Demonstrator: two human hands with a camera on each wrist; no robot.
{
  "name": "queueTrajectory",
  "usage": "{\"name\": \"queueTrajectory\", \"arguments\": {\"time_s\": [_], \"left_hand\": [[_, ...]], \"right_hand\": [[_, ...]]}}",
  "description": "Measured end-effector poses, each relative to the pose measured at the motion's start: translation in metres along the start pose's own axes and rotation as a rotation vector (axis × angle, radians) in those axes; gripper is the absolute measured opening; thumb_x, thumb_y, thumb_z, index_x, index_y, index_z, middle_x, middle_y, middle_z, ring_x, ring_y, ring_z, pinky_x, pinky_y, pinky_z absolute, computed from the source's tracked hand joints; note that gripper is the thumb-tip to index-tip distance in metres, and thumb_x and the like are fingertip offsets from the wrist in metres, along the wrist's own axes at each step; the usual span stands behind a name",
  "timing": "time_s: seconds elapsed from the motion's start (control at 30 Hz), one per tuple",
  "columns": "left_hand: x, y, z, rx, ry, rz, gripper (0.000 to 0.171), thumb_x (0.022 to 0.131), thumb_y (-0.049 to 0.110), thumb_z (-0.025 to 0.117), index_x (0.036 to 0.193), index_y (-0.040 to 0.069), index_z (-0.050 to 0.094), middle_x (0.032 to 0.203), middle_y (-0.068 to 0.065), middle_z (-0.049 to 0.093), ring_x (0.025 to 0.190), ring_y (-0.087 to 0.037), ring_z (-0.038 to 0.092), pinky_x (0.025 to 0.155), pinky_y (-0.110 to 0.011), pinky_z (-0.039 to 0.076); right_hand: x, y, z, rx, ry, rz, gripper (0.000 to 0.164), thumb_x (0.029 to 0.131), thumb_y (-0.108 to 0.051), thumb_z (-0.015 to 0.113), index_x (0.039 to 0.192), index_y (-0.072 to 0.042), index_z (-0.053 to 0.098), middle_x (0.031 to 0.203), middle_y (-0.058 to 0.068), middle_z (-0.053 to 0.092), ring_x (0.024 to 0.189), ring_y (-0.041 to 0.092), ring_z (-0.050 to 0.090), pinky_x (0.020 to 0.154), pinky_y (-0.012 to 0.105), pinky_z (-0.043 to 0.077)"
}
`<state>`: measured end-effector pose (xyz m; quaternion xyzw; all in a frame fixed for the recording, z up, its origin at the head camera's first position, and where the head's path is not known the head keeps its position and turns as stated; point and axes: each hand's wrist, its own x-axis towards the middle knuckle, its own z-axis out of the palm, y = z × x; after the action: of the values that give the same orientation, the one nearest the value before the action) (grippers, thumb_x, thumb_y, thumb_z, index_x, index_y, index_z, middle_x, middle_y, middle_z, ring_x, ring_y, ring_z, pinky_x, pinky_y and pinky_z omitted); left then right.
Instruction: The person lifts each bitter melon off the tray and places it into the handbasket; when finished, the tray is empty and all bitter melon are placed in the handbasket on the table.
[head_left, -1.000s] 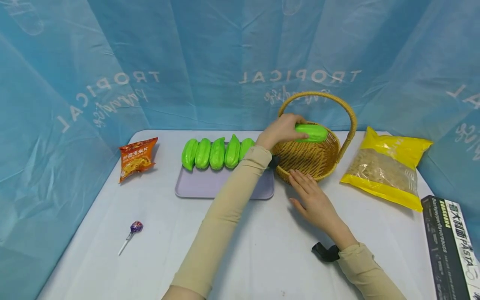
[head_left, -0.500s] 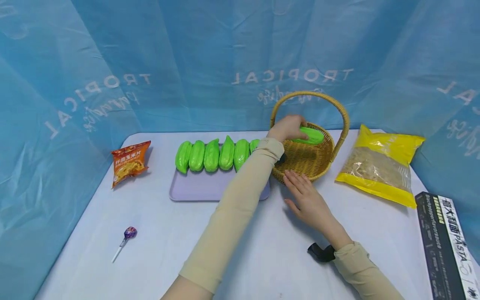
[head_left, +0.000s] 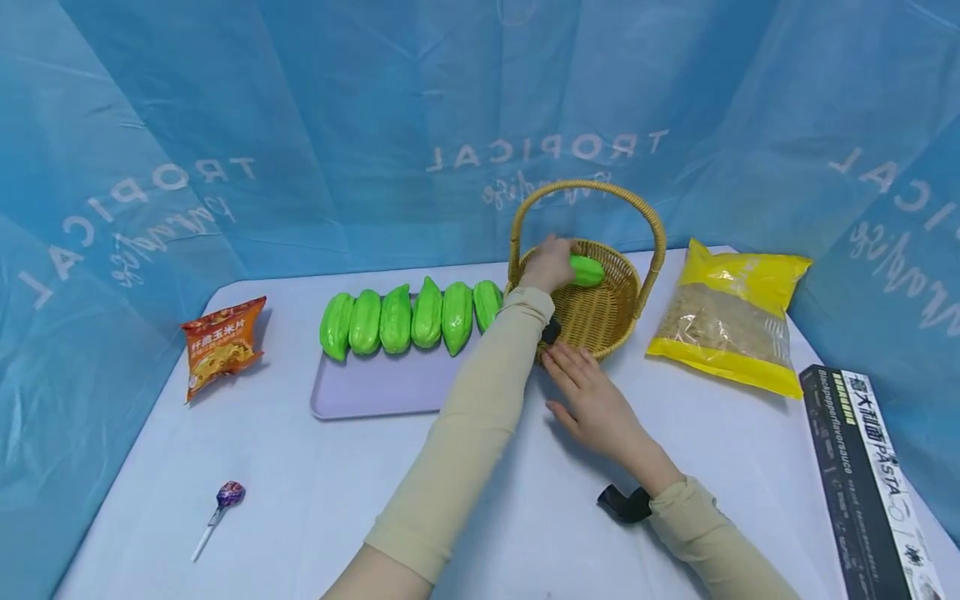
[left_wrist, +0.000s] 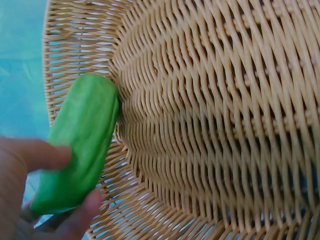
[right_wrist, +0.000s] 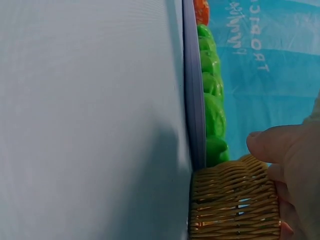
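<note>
My left hand (head_left: pixel 550 265) is inside the wicker basket (head_left: pixel 588 321), gripping a plump, ridged green gourd (head_left: pixel 587 270) near the far wall. In the left wrist view the thumb and fingers wrap the lower part of that gourd (left_wrist: pixel 85 135), whose other end lies against the weave. Fingers extended, my right hand (head_left: pixel 592 408) rests at the basket's near rim; the right wrist view shows it beside the woven wall (right_wrist: pixel 235 200). Several similar gourds (head_left: pixel 396 321) lie in a row along the back of a lilac tray (head_left: pixel 367 400), partly hidden by my left forearm.
The basket's tall handle (head_left: pixel 592 185) arches above the left hand. Right of it lies a yellow pasta bag (head_left: pixel 727 321), with a dark pasta box (head_left: pixel 862 467) nearer. An orange snack packet (head_left: pixel 223 346) and a lollipop (head_left: pixel 227 497) lie at left. A blue curtain (head_left: pixel 360 200) hangs behind.
My left hand has lowered the gourd from above the rim deeper into the basket. The right hand keeps its place at the rim. The head view has shifted, sliding the scene leftward.
</note>
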<state>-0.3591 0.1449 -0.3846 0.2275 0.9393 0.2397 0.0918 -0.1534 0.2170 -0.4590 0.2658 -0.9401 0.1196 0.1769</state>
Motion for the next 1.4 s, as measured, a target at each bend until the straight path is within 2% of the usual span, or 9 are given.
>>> {"name": "queueTrajectory", "arguments": {"time_s": [0.17, 0.37, 0.43, 0.53, 0.73, 0.9, 1.0, 1.17, 1.4], "left_hand": [[-0.003, -0.001, -0.002, -0.031, 0.042, -0.044, 0.049, 0.096, 0.005, 0.053, 0.142, 0.019, 0.049, 0.142, -0.011, 0.039, 0.129, -0.027, 0.041, 0.088, -0.035, 0.048], [-0.011, 0.001, -0.007, 0.057, -0.133, -0.056, 0.054, 0.100, 0.018, 0.045, 0.153, 0.019, 0.032, 0.161, -0.013, 0.017, 0.149, -0.031, 0.017, 0.115, -0.044, 0.033], [-0.014, 0.001, -0.008, 0.105, -0.188, -0.053, 0.057, 0.101, 0.022, 0.043, 0.155, 0.018, 0.026, 0.164, -0.012, 0.008, 0.152, -0.030, 0.005, 0.119, -0.046, 0.025], [-0.018, 0.000, -0.011, 0.132, -0.231, -0.043, 0.059, 0.102, 0.025, 0.042, 0.156, 0.017, 0.021, 0.164, -0.011, 0.003, 0.152, -0.028, 0.000, 0.121, -0.047, 0.022], [-0.020, 0.007, -0.022, 0.114, -0.245, 0.020, 0.057, 0.101, 0.023, 0.043, 0.155, 0.018, 0.025, 0.164, -0.007, 0.015, 0.152, -0.026, 0.007, 0.122, -0.042, 0.020], [-0.024, 0.016, -0.036, 0.134, -0.242, 0.147, 0.050, 0.103, 0.025, 0.043, 0.151, 0.013, 0.035, 0.156, -0.005, 0.037, 0.148, -0.024, 0.025, 0.123, -0.039, 0.016], [-0.031, 0.020, -0.043, 0.115, -0.231, 0.195, 0.050, 0.103, 0.027, 0.045, 0.150, 0.013, 0.038, 0.152, -0.005, 0.042, 0.144, -0.024, 0.033, 0.121, -0.038, 0.023], [-0.050, 0.017, -0.053, -0.018, -0.190, 0.242, 0.050, 0.102, 0.027, 0.049, 0.148, 0.013, 0.040, 0.152, -0.004, 0.042, 0.142, -0.022, 0.038, 0.115, -0.034, 0.035], [-0.085, -0.011, -0.058, -0.370, -0.070, 0.290, 0.049, 0.100, 0.026, 0.054, 0.146, 0.015, 0.044, 0.152, -0.004, 0.042, 0.141, -0.023, 0.039, 0.114, -0.038, 0.036]], "right_hand": [[0.001, 0.000, -0.001, -0.007, -0.028, 0.015, 0.063, 0.090, -0.022, 0.068, 0.143, 0.002, 0.044, 0.148, 0.018, 0.045, 0.142, 0.033, 0.036, 0.117, 0.050, 0.026], [0.000, -0.001, 0.000, -0.001, -0.023, 0.007, 0.064, 0.090, -0.022, 0.068, 0.144, 0.002, 0.043, 0.148, 0.019, 0.045, 0.142, 0.033, 0.036, 0.117, 0.050, 0.027], [0.000, -0.002, 0.000, 0.000, -0.015, 0.002, 0.064, 0.090, -0.021, 0.068, 0.144, 0.002, 0.043, 0.148, 0.019, 0.045, 0.142, 0.033, 0.036, 0.117, 0.051, 0.027], [0.000, -0.003, 0.001, -0.003, -0.009, -0.004, 0.065, 0.089, -0.022, 0.069, 0.143, 0.002, 0.044, 0.148, 0.019, 0.044, 0.141, 0.033, 0.037, 0.117, 0.051, 0.027], [-0.002, -0.002, 0.001, -0.003, 0.005, -0.012, 0.066, 0.088, -0.021, 0.070, 0.143, 0.003, 0.043, 0.149, 0.020, 0.043, 0.141, 0.033, 0.037, 0.116, 0.051, 0.028], [-0.001, -0.003, 0.000, 0.006, 0.018, -0.020, 0.065, 0.088, -0.022, 0.070, 0.143, 0.003, 0.044, 0.149, 0.019, 0.043, 0.141, 0.034, 0.036, 0.116, 0.052, 0.027], [0.000, -0.003, 0.000, 0.009, 0.013, -0.016, 0.065, 0.089, -0.023, 0.070, 0.143, 0.002, 0.044, 0.150, 0.019, 0.042, 0.142, 0.034, 0.035, 0.117, 0.052, 0.026], [0.001, -0.004, 0.000, 0.014, 0.005, -0.009, 0.067, 0.088, -0.023, 0.071, 0.144, 0.002, 0.043, 0.152, 0.018, 0.039, 0.143, 0.034, 0.034, 0.117, 0.051, 0.025], [0.000, -0.004, -0.002, 0.018, 0.010, -0.008, 0.068, 0.087, -0.022, 0.072, 0.144, 0.003, 0.043, 0.152, 0.018, 0.039, 0.142, 0.034, 0.035, 0.116, 0.053, 0.026]]}}
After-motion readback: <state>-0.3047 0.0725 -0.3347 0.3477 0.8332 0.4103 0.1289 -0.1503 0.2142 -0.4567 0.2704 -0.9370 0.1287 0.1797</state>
